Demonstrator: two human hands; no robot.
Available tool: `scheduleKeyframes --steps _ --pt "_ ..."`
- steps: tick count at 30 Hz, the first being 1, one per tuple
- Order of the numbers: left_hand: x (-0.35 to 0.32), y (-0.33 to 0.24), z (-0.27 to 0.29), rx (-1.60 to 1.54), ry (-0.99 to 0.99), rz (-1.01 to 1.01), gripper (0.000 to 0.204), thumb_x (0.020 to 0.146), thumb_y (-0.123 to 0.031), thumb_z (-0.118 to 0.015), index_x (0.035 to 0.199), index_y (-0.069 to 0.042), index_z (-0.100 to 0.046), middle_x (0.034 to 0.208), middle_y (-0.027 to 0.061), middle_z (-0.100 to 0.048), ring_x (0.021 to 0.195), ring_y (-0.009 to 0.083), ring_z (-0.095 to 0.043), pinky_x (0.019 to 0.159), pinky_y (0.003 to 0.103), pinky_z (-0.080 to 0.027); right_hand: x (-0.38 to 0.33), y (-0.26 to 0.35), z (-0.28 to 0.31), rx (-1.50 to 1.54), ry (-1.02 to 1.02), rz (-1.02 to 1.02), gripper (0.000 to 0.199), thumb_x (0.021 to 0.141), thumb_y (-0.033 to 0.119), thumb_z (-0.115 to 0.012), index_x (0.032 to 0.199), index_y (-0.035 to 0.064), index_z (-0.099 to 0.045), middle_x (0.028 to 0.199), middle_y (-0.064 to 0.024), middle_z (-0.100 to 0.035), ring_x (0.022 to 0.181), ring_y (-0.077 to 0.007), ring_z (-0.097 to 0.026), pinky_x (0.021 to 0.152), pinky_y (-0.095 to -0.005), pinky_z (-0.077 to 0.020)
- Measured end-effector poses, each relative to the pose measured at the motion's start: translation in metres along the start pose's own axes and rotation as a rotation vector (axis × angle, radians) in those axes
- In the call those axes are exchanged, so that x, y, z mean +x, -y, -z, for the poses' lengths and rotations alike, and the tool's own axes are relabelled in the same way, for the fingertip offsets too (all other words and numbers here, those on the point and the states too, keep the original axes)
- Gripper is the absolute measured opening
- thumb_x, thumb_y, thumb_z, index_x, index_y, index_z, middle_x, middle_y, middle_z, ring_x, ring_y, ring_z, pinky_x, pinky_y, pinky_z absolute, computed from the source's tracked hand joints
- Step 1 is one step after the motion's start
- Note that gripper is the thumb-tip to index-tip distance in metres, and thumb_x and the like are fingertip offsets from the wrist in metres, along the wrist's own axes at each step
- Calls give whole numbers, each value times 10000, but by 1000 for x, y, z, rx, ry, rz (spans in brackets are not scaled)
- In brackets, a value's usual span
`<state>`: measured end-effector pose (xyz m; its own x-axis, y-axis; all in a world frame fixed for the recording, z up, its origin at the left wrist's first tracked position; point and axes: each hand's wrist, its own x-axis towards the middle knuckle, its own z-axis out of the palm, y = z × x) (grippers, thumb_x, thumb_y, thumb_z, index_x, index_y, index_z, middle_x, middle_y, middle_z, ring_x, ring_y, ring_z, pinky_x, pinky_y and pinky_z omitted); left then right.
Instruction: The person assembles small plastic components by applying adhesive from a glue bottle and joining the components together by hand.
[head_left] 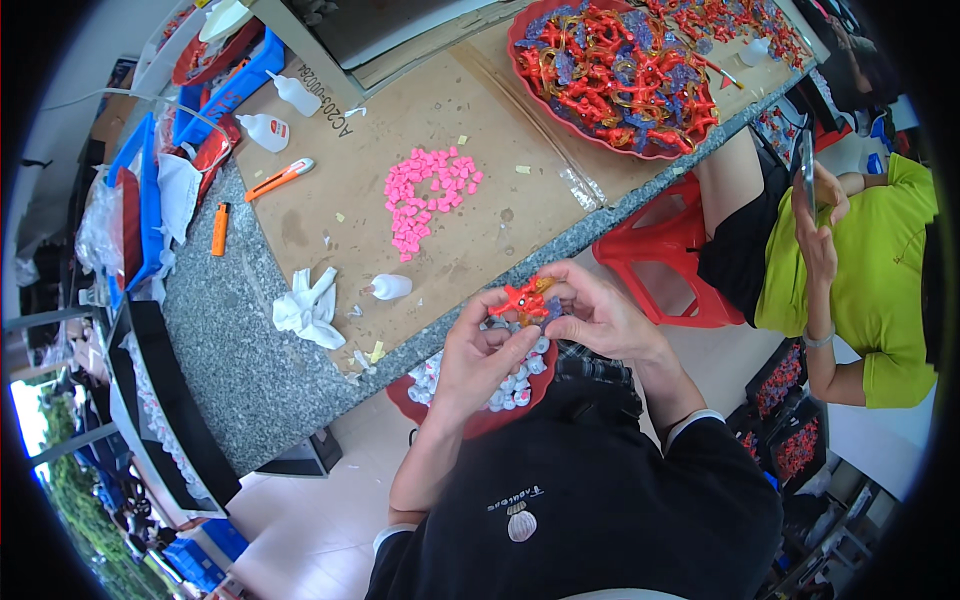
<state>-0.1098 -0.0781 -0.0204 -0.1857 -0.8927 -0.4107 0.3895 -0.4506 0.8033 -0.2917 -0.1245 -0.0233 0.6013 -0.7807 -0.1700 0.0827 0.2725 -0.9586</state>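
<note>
Between my two hands is a small red plastic figure (522, 301) with yellow and clear purple parts. My left hand (478, 350) pinches its red side with thumb and fingers. My right hand (600, 315) closes on its yellow and purple side. Below them, a red bowl (408, 400) of small white pieces (518, 385) sits at my lap, partly hidden by my left hand and wrist. Nearest on the table is a small white squeeze bottle (391, 287) lying on its side. Farther in, many small pink pieces (408, 205) lie loose on the cardboard (500, 215).
A big red bowl (515, 60) heaped with similar figures stands at the far right. A crumpled white glove (308, 308), an orange cutter (280, 180), an orange lighter (220, 230) and white bottles (266, 132) lie left. Another person (850, 270) sits right, holding a phone (808, 170).
</note>
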Motion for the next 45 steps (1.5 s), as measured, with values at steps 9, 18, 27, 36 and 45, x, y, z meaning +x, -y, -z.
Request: scheduleKeyframes --steps 9,18,27,36,45 --pt "5 -2 13 -135 137 158 235 812 -2 -621 1033 -3 -543 719 1 -552 540 16 -467 404 153 -303 -1 -11 -2 333 38 -69 404 811 -1 -613 1168 11 -426 971 -65 -594 807 -81 -574 688 -210 -463" --pt "3 0 11 -111 29 131 214 812 43 -581 1022 21 -541 671 28 -517 461 42 -399 357 175 -228 -4 -13 -16 208 -60 -27 405 758 -12 -669 1131 -21 -513 959 -71 -581 789 -110 -600 683 -235 -491" --pt "5 9 23 -388 235 195 277 833 27 -550 1107 0 -516 737 14 -530 473 12 -383 370 161 -230 -5 -6 -17 -33 -66 132 357 741 16 -694 1052 -32 -527 968 -80 -546 834 -127 -602 702 -251 -510" --pt "5 8 17 -427 172 230 268 844 -5 -534 1107 20 -495 707 13 -510 465 19 -359 366 163 -239 -4 -11 -14 91 -50 86 347 773 -15 -653 1071 -47 -478 974 -89 -549 853 -130 -589 682 -246 -520" --pt "6 6 6 -401 51 239 192 859 -28 -538 1047 -6 -508 656 0 -471 457 20 -348 362 166 -230 -3 -16 -12 57 -109 48 363 757 42 -684 1063 -36 -505 929 -75 -569 800 -92 -584 656 -233 -515"
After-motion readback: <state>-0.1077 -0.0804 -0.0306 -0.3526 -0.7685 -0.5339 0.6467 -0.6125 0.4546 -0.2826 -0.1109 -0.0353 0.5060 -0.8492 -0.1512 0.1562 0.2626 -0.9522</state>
